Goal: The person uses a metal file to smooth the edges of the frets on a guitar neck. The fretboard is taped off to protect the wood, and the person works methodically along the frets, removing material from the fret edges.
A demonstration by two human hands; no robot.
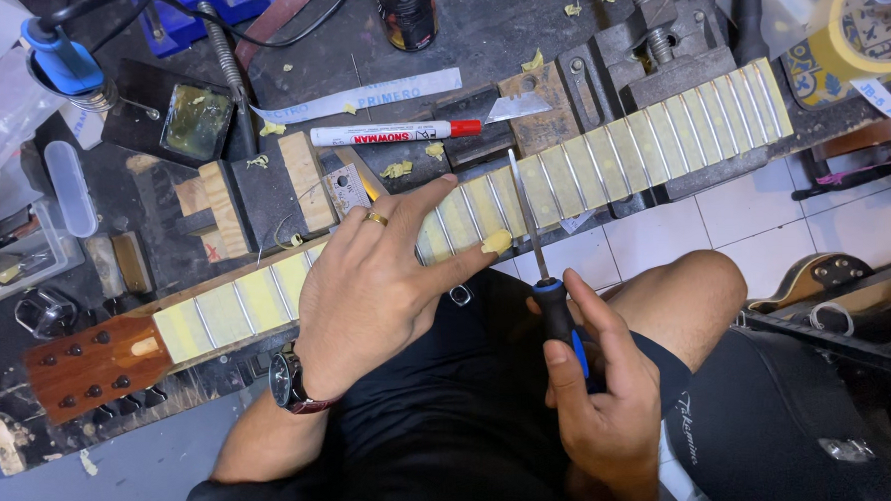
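A guitar neck lies slantwise across the bench edge, its fretboard covered in yellow masking tape between the metal frets, its wooden headstock at the lower left. My left hand rests on the middle of the fretboard, fingers spread, and a scrap of yellow tape is pinched at the thumb tip. My right hand grips the blue-and-black handle of a thin metal file, whose tip reaches the fretboard just right of my left fingers.
A red-capped white marker, a utility blade, wooden blocks, a soldering iron and a metal vise sit behind the neck. A tape roll is at the top right. A guitar body lies on the tiled floor.
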